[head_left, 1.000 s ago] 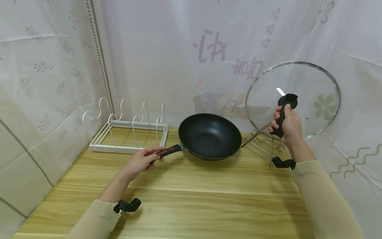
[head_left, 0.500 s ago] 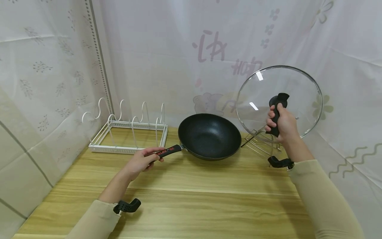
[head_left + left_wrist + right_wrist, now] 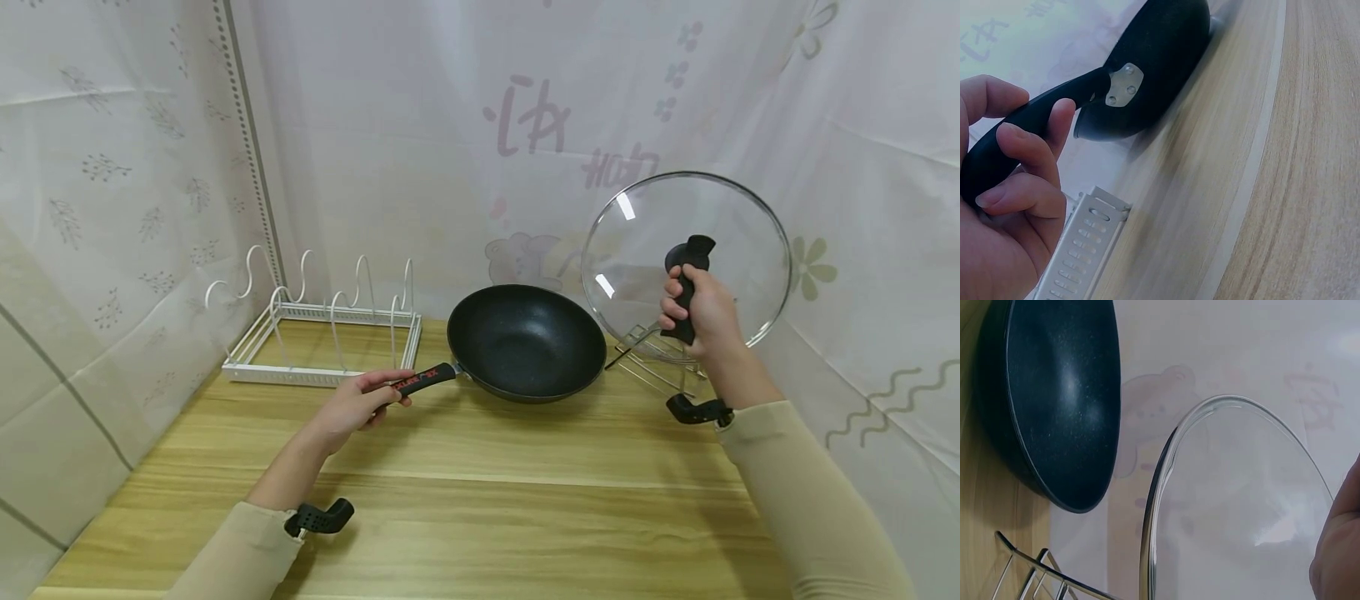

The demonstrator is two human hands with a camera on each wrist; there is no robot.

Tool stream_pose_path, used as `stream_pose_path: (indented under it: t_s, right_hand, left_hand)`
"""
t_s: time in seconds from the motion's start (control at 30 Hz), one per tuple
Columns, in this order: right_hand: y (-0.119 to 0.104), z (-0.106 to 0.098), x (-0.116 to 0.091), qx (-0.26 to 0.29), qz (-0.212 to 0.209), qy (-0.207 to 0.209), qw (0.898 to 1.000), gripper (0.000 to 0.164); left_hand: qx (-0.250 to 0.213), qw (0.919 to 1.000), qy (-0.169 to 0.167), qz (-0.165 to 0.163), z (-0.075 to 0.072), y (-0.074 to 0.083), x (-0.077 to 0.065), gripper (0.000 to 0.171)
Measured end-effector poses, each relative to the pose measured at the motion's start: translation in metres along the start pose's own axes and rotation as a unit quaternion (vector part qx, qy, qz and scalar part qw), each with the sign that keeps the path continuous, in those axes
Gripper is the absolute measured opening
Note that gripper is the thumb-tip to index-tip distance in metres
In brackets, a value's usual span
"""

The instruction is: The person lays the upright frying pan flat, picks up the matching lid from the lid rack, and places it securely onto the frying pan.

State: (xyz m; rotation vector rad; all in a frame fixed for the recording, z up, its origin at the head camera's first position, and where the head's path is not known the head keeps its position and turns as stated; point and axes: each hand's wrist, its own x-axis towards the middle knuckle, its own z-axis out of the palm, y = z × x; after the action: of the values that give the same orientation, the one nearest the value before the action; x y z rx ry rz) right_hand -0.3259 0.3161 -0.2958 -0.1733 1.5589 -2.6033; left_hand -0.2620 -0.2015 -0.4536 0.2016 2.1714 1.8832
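Observation:
A black wok (image 3: 525,343) sits on the wooden table, its inside facing up and toward me. My left hand (image 3: 358,408) grips the wok's black handle (image 3: 424,379) with its red lettering; in the left wrist view the fingers (image 3: 1030,147) curl round that handle. To the right, my right hand (image 3: 705,312) holds a large round glass lid (image 3: 742,225) by its black knob handle (image 3: 684,292). The lid is tilted steeply, higher than the wok and to its right. In the right wrist view the lid's metal rim (image 3: 1159,487) stands apart from the wok.
A white pot rack (image 3: 285,375) with curved dividers stands at the back left, close to my left hand. A small wire lid rack (image 3: 645,371) stands right of the wok, under the glass lid. Patterned sheets (image 3: 420,150) hang behind and at the sides.
My right hand has moved left with the glass lid, which has come nearer the wok and sunk slightly. The left hand and the wok have stayed in place.

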Motion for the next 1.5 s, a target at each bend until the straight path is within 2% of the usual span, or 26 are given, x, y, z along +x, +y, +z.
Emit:
stream_pose_path:
  t_s: [0.63, 0.93, 1.5]
  right_hand:
    - [0.014, 0.018, -0.001, -0.013, 0.027, -0.036, 0.999, 0.023]
    - [0.024, 0.029, 0.000, -0.026, 0.057, -0.037, 0.997, 0.022]
    - [0.045, 0.036, 0.003, -0.032, 0.079, -0.049, 0.995, 0.021]
  left_hand:
    - [0.005, 1.0000, 0.002, -0.007, -0.001, -0.002, 0.001, 0.050]
    - [0.005, 1.0000, 0.002, -0.007, 0.000, 0.000, 0.000, 0.051]
    - [0.004, 1.0000, 0.003, -0.006, -0.001, -0.003, 0.000, 0.050]
